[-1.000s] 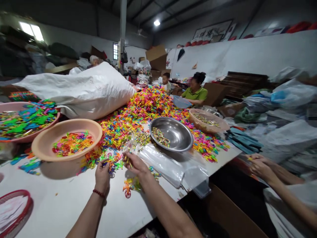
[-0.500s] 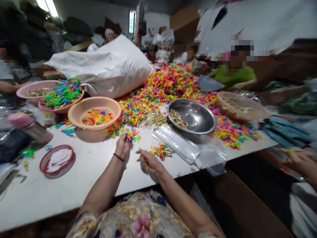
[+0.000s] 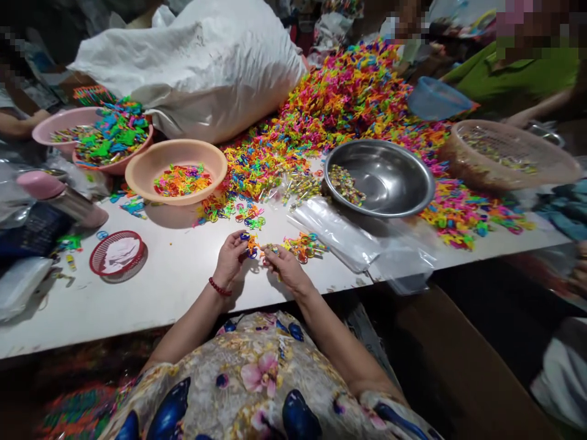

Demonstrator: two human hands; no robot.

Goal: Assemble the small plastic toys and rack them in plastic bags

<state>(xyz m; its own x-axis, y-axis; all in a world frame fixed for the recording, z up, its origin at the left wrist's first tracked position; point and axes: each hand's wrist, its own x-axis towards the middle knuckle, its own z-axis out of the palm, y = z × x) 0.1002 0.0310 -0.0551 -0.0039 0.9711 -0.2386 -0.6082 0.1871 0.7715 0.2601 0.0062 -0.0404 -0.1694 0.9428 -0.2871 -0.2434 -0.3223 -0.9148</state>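
Note:
My left hand (image 3: 232, 256), with a red bead bracelet (image 3: 220, 286) on its wrist, pinches small blue and orange plastic pieces (image 3: 250, 244). Close beside it, my right hand (image 3: 285, 266) is closed round small yellowish pieces (image 3: 271, 249) partly hidden by the fingers. The fingertips of both hands almost meet above the white table (image 3: 183, 269). A small heap of colourful pieces (image 3: 303, 245) lies just beyond my right hand. Several loose plastic pieces (image 3: 250, 214) lie past my left hand.
A large colourful pile (image 3: 339, 98) covers the table's back, beside a white sack (image 3: 220, 73). Around it stand an orange basin (image 3: 137, 177), a steel bowl (image 3: 398, 183) and a pink basket (image 3: 541, 159). Clear bags (image 3: 339, 238), a red basket (image 3: 137, 260) and a bottle (image 3: 77, 208) lie nearer. Co-workers sit around.
My hands have come closer together, fingertips nearly meeting at the pieces. The view has tilted down, so the table sits higher in the picture.

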